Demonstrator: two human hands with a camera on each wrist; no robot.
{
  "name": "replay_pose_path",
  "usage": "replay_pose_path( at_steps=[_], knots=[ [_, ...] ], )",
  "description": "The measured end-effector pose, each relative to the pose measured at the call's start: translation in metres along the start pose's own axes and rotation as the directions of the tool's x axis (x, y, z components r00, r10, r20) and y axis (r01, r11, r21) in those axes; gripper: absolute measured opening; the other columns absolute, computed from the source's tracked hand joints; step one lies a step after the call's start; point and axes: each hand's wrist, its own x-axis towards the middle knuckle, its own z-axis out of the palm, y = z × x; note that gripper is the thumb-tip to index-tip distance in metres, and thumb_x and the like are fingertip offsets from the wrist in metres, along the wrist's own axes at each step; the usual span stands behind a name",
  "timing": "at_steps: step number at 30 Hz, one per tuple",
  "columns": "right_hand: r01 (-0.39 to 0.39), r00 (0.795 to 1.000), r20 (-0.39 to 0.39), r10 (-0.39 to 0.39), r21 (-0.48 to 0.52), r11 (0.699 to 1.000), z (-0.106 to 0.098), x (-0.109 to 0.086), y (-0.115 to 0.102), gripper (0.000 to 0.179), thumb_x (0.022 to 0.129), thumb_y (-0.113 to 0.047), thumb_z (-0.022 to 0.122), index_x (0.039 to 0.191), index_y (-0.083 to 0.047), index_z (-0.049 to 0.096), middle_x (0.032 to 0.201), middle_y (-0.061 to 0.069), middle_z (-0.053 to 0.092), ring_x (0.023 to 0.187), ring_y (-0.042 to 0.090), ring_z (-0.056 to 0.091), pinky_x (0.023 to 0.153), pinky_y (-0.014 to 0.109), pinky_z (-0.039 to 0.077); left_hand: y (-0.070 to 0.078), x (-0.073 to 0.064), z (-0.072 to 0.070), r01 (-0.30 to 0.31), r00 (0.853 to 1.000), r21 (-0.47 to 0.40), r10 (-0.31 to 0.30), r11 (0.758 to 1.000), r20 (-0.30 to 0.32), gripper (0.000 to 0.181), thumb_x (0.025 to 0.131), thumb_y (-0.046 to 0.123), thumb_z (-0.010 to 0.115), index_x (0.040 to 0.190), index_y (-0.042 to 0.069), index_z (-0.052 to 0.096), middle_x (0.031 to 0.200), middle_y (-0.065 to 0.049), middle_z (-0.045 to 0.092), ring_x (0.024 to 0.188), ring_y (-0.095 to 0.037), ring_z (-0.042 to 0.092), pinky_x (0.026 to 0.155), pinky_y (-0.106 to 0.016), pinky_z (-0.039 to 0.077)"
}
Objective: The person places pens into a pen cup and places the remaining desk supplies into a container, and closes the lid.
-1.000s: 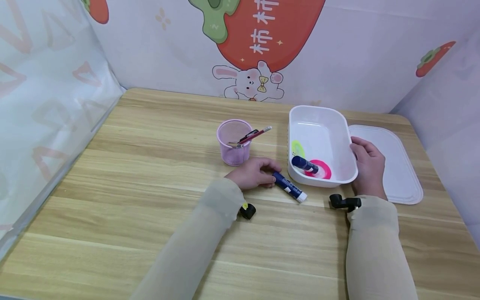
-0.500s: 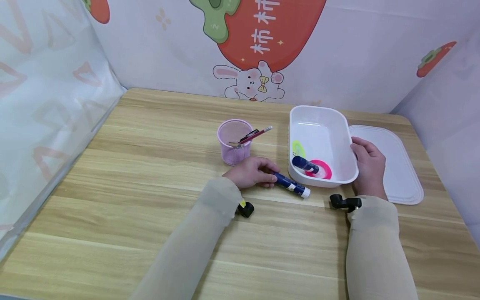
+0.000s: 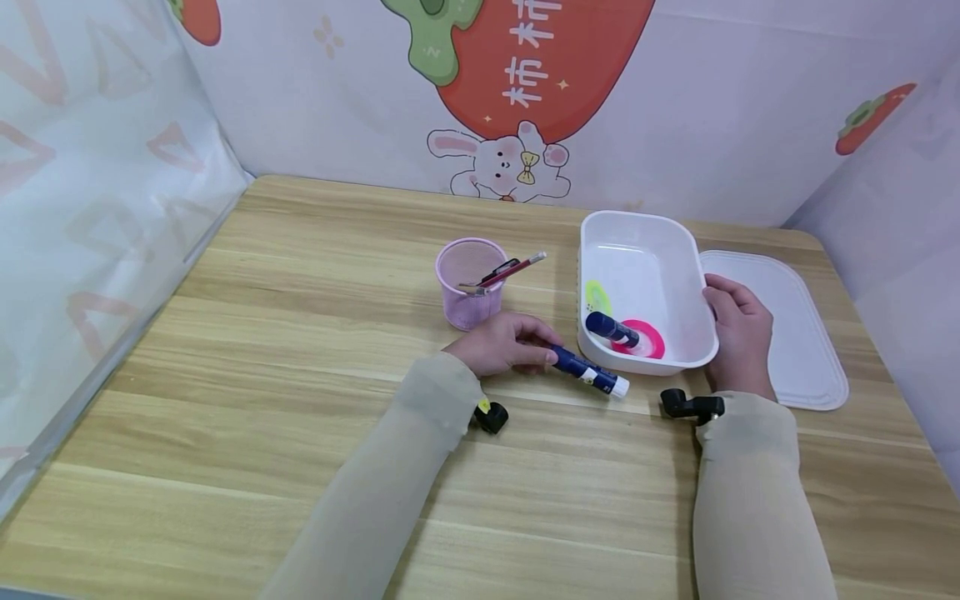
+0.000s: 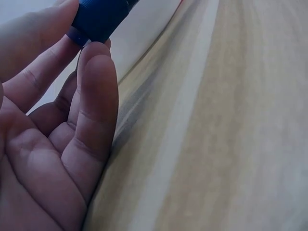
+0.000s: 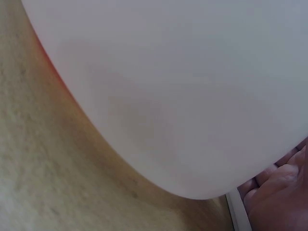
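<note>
My left hand (image 3: 504,346) pinches the near end of a navy glue stick (image 3: 581,368) between thumb and fingers. The stick's white end points right, just in front of a white plastic box (image 3: 647,367). In the left wrist view its blue end (image 4: 102,20) sits at the fingertips. At the box's right side my right hand (image 3: 738,333) holds the wall, thumb by the rim. A second navy glue stick (image 3: 611,329) leans inside the box over a pink round print. In the right wrist view the box wall (image 5: 168,106) covers most of the fingers.
Behind my left hand stands a pink mesh cup (image 3: 470,308) with a red pencil (image 3: 517,268) and other pens. A white lid (image 3: 798,333) lies flat on the table (image 3: 300,375), right of the box, partly behind my right hand. A printed cloth (image 3: 337,108) hangs behind.
The glue stick in my left hand has swung and shifted slightly right, its white end rising toward the box. My right hand and the box have stayed put.
</note>
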Motion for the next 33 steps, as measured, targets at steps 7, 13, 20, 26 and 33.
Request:
replay_pose_path(
  at_steps=[7,13,20,26,33],
  knots=[
    [0.019,1.0,-0.006,-0.019,0.009,1.0,0.001,-0.001,0.0,0.033,0.1,-0.025,0.063,0.13,-0.014,0.068,0.132,0.0,0.06,0.115,0.012,0.058,0.08,0.013,0.055,0.002,-0.002,-0.002,0.004,1.0,-0.013,-0.004,1.0,-0.004,0.023,0.092,0.016,0.075,0.114,0.013,0.074,0.096,-0.005,0.071,0.083,-0.016,0.064,0.074,-0.027,0.056],
    [0.015,1.0,-0.003,-0.015,0.013,1.0,0.0,0.0,0.0,0.033,0.1,-0.025,0.063,0.131,-0.014,0.067,0.134,0.0,0.06,0.117,0.013,0.058,0.08,0.013,0.055,0.003,-0.004,-0.003,-0.022,1.0,-0.003,0.022,1.0,-0.013,0.024,0.091,0.019,0.077,0.115,0.015,0.074,0.099,-0.002,0.071,0.087,-0.015,0.061,0.075,-0.025,0.049],
    [0.017,1.0,0.003,-0.017,0.013,1.0,-0.001,-0.001,0.001,0.033,0.099,-0.027,0.064,0.13,-0.015,0.068,0.135,0.0,0.059,0.119,0.013,0.057,0.08,0.013,0.055,0.007,-0.006,-0.002,-0.066,0.997,-0.082,0.061,0.994,-0.054,0.025,0.09,0.015,0.077,0.114,0.011,0.074,0.103,-0.001,0.071,0.091,-0.014,0.057,0.079,-0.025,0.044],
    [0.011,1.0,0.009,-0.011,0.005,1.0,-0.001,-0.001,0.001,0.033,0.099,-0.029,0.064,0.13,-0.017,0.068,0.137,0.0,0.058,0.12,0.014,0.057,0.081,0.013,0.054,0.009,-0.006,0.001,-0.149,0.986,-0.181,0.131,0.972,-0.108,0.026,0.091,0.007,0.074,0.117,0.003,0.071,0.104,-0.006,0.071,0.089,-0.012,0.06,0.079,-0.024,0.051],
    [0.003,1.0,0.007,-0.003,-0.002,1.0,-0.001,-0.001,0.0,0.034,0.099,-0.03,0.064,0.131,-0.017,0.068,0.138,0.0,0.057,0.121,0.014,0.056,0.08,0.013,0.054,0.013,-0.004,0.007,-0.177,0.971,-0.216,0.134,0.96,-0.199,0.03,0.09,0.007,0.076,0.119,0.003,0.071,0.11,-0.008,0.069,0.087,-0.015,0.062,0.081,-0.031,0.055]
  ],
)
